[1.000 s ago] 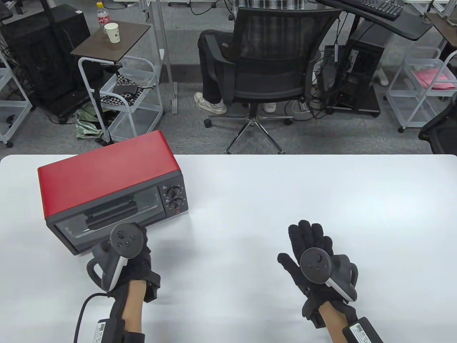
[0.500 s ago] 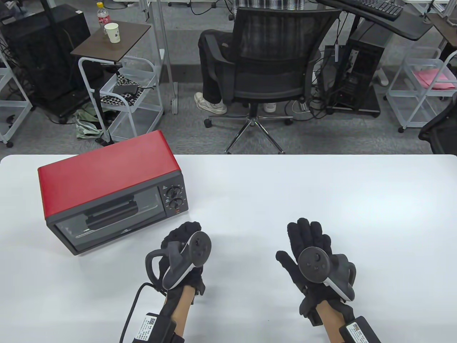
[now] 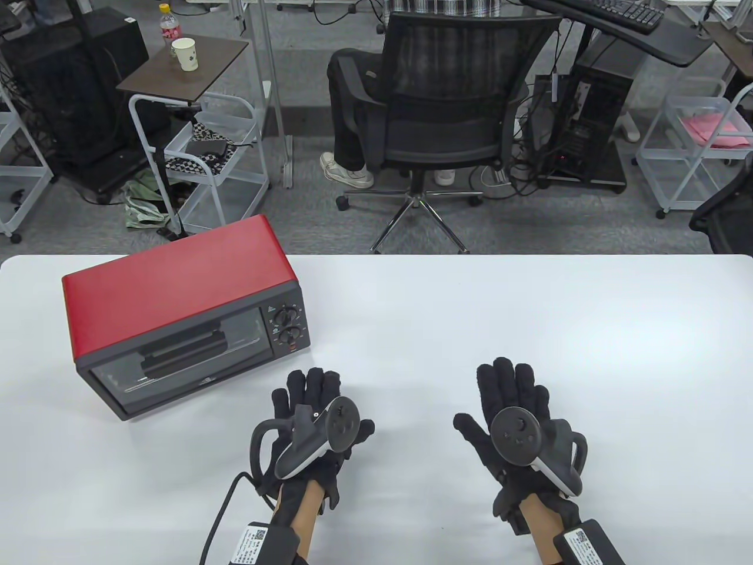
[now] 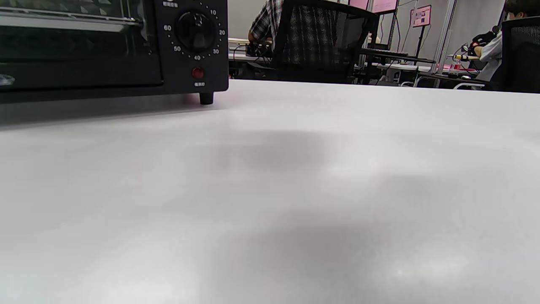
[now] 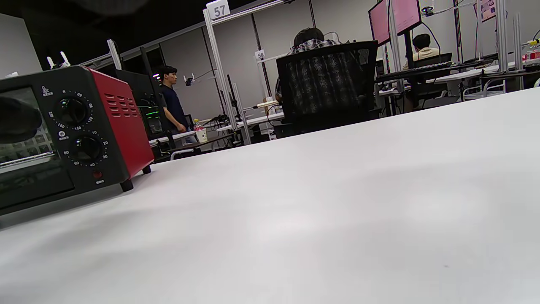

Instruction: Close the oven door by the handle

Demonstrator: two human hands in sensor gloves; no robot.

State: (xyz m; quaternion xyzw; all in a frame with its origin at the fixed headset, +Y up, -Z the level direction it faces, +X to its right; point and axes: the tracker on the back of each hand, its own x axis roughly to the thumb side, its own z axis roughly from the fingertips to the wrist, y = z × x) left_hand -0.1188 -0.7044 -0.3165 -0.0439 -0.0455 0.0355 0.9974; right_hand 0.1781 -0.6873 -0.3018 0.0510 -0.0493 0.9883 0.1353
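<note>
A red toaster oven (image 3: 176, 282) with a black front stands at the table's left; it also shows in the left wrist view (image 4: 105, 46) and the right wrist view (image 5: 71, 135). Its glass door (image 3: 176, 359) is shut flat against the front, and the black bar handle (image 3: 182, 347) runs across it. My left hand (image 3: 315, 406) lies flat on the table with fingers spread, to the right of the oven and apart from it, holding nothing. My right hand (image 3: 512, 394) lies flat and open further right, also holding nothing.
The white table (image 3: 529, 312) stretches right of the oven. Two control knobs (image 3: 285, 326) sit on the oven's right panel. Beyond the far edge are a black office chair (image 3: 447, 106) with a seated person, white carts and a side table.
My left hand has left the oven door, moved right onto the table and spread its fingers flat. The oven door stays shut. My right hand has barely moved.
</note>
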